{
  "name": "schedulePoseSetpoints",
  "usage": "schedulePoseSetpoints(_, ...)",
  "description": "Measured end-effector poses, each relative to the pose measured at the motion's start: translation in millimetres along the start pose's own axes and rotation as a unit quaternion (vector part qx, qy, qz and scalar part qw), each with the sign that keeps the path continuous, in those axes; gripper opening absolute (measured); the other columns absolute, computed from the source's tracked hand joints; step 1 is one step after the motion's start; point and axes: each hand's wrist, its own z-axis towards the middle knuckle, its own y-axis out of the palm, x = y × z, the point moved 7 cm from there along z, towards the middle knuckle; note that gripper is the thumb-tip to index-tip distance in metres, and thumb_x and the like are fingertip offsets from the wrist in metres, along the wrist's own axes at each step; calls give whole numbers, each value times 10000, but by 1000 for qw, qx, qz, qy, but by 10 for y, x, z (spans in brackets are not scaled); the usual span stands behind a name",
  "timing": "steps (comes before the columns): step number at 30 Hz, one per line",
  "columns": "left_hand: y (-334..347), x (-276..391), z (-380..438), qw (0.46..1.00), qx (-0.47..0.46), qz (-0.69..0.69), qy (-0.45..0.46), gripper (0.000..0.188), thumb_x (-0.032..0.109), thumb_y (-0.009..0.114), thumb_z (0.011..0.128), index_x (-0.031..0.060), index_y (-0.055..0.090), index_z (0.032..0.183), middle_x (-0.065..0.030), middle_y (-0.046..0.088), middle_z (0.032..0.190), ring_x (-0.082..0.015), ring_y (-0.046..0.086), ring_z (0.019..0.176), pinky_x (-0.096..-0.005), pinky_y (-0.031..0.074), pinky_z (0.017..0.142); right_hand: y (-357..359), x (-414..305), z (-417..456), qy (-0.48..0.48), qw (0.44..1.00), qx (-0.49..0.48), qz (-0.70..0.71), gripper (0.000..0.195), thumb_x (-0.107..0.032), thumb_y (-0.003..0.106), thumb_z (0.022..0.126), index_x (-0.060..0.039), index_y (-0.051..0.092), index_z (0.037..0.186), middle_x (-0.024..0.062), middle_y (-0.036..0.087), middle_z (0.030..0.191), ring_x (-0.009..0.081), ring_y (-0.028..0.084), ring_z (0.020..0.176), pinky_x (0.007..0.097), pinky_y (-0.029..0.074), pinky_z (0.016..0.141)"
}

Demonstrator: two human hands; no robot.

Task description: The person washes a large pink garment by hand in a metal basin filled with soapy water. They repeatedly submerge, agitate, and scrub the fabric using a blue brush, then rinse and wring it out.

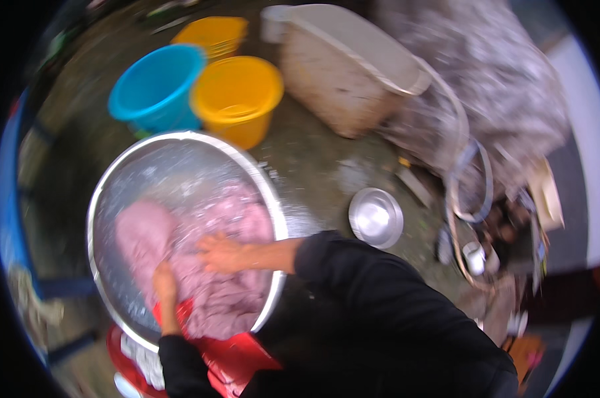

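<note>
A wide metal basin (92, 234) holds water and a wet pink cloth (225, 298). Part of the cloth bulges up in a rounded lump on the left. My left hand (165, 283) grips a fold of it below that lump, its fingertips partly hidden. Spread fingers of my right hand (223, 253) press flat on the cloth near the basin's middle. A red plastic sheet or board (240, 355) reaches over the near rim and passes under the cloth; its full shape is hidden.
Beyond the basin stand a blue tub (156, 87), a yellow bucket (238, 94), another yellow container (213, 32) and a large dirty plastic bin (330, 74). Right lie a small metal bowl (376, 218) and a hose (461, 119). A red basin (116, 348) with pale cloth sits at lower left.
</note>
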Motion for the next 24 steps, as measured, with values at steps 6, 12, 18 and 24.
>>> schedulePoseSetpoints(6, -847, 1016, -133, 948, -58, -293, -107, 514, 347, 468, 1015, -128, 632, 1121, -179, 679, 1017, -229, 603, 924, -386, 472, 846, -769, 32, -558, 133, 956, 119, 233, 297, -224, 606, 899, 12, 560, 1074, 268, 641, 1012, 475, 626, 959, 497, 509, 818)
schedulePoseSetpoints(12, -2253, 1654, -164, 798, -62, -598, -49, 433, 269, 552, 1004, -8, 564, 1337, -123, 596, 1320, -236, 582, 1205, -389, 441, 1056, -1997, -830, -573, -18, 916, 287, 281, 274, -117, 613, 865, 13, 538, 1095, 238, 603, 1081, 440, 585, 1054, 475, 470, 906)
schedulePoseSetpoints(18, -1979, 360, -53, 839, 46, -522, -148, 255, 196, 609, 987, 33, 555, 1176, -121, 627, 1175, -232, 618, 1084, -396, 502, 965, -1780, -940, -577, -110, 936, 296, 152, 459, -72, 610, 818, -38, 508, 1264, 232, 482, 1278, 402, 502, 1204, 474, 447, 994)
schedulePoseSetpoints(24, -1494, 16, -485, 986, -87, -140, -15, 776, 83, 656, 884, 42, 254, 1546, -209, 412, 1491, -337, 437, 1348, -415, 359, 1101, -1546, -928, -670, 52, 957, 169, 229, 469, -3, 583, 825, -34, 506, 1287, 200, 509, 1258, 393, 505, 1214, 463, 444, 1009)
